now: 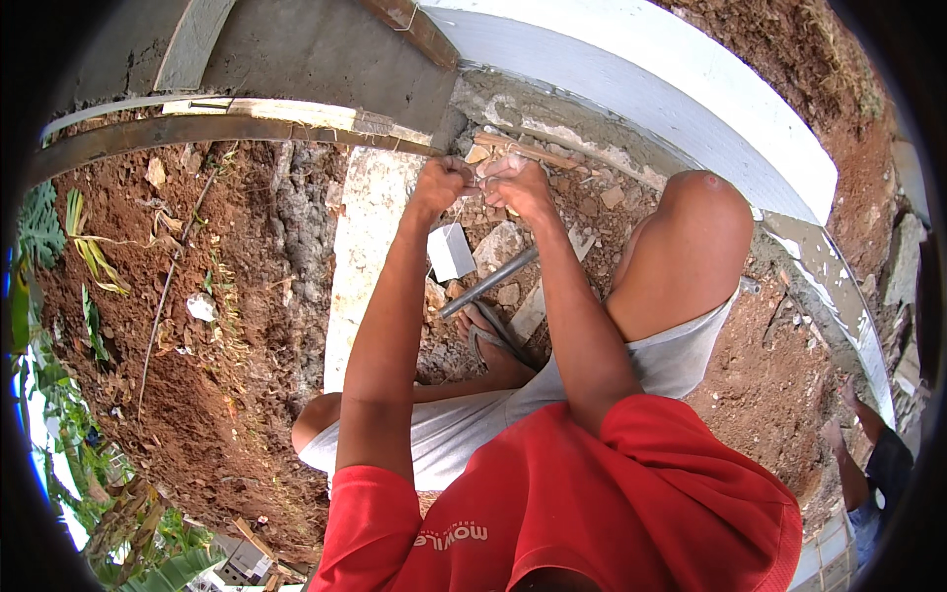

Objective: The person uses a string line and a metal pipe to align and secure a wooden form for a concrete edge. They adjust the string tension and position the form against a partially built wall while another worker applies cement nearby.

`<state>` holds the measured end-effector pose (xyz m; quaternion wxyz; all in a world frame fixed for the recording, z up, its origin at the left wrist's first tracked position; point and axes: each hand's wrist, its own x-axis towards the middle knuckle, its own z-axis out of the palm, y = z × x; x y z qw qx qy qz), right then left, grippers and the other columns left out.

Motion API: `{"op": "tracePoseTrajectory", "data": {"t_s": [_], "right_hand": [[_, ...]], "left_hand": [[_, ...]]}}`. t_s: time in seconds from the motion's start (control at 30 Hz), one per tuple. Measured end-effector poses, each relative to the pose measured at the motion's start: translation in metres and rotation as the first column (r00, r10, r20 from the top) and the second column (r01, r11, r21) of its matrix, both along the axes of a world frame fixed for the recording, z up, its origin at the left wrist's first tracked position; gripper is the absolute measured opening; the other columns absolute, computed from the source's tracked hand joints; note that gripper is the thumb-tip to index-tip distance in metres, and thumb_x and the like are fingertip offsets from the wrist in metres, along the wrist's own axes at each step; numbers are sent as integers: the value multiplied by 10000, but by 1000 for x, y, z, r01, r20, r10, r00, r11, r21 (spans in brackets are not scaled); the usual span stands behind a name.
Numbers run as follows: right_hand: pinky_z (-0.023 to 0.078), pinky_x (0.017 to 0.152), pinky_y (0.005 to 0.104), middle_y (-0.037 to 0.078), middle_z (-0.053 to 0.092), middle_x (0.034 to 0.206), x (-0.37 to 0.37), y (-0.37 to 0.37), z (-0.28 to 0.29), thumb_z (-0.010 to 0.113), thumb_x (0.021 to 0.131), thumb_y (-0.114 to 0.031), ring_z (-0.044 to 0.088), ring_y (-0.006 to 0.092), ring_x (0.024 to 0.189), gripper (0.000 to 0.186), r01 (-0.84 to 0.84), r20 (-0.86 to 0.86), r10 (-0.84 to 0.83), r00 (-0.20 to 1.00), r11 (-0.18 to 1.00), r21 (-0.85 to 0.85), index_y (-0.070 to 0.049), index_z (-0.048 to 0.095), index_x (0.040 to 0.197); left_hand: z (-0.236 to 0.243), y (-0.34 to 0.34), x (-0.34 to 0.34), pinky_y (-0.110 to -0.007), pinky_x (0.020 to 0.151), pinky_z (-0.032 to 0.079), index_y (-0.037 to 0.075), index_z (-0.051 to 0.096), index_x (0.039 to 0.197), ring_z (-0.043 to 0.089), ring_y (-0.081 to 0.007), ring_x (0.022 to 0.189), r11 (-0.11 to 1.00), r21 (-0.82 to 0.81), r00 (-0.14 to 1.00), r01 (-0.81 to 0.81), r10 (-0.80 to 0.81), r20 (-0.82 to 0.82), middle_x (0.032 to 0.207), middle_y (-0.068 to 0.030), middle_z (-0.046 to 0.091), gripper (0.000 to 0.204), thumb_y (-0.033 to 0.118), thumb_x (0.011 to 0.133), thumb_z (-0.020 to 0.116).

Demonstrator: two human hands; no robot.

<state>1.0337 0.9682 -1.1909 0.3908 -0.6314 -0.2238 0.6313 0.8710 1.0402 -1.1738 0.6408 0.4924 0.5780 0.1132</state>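
My left hand (pixel 444 185) and my right hand (pixel 517 187) meet at the far end of a narrow strip of rubble, near the corner of two walls. Both are closed, fingertips pinched close together. Between them shows something small, thin and pale, too fine to name. Below the hands a white block (pixel 452 253) lies tilted on the rubble. A grey metal pipe (pixel 490 281) slants across the stones, partly behind my right forearm. Past my fingers a thin wooden strip (pixel 538 150) rests along the foot of the wall.
A long white wall (pixel 641 84) curves along the right, and a grey cement wall (pixel 306 49) with a wooden plank (pixel 296 115) stands ahead. Red soil (pixel 217 335) slopes at the left beside a pale ledge (pixel 367 232). Another person (pixel 883 474) is at the far right.
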Motion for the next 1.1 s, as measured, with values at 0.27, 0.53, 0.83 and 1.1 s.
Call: {"op": "tracePoseTrajectory", "data": {"t_s": [0.27,0.53,0.83,1.1], "right_hand": [[574,561,276,126,769,843,-3,-2,-5,737,820,17,735,156,676,167,-6,26,6,1000,1000,3,-12,754,984],[620,642,293,150,753,861,-9,-4,-22,681,828,66,746,194,723,234,0,25,-1,1000,999,43,47,737,1055],[610,690,307,164,762,925,-24,8,-31,648,829,66,739,195,766,265,160,13,-162,987,982,101,42,745,1074],[554,691,308,99,781,884,-24,66,-53,732,808,-27,710,153,745,222,47,158,-67,985,990,129,-69,795,1017]], "left_hand": [[-5,-3,-4,-318,824,640,-85,656,1012,724,-208,856,982,137,988,134,-120,-102,949,-151,717,136,28,974,591],[0,-17,7,-392,764,579,-3,727,954,755,-297,803,856,447,917,260,-73,-393,853,-191,757,153,137,905,690],[31,-37,16,-398,800,570,-10,741,1006,750,-318,865,872,477,928,112,80,-365,965,-216,756,213,176,916,691],[-7,-95,32,-366,689,573,-3,709,1054,693,-202,735,759,346,821,-551,568,62,886,-123,734,175,135,957,663]]}}
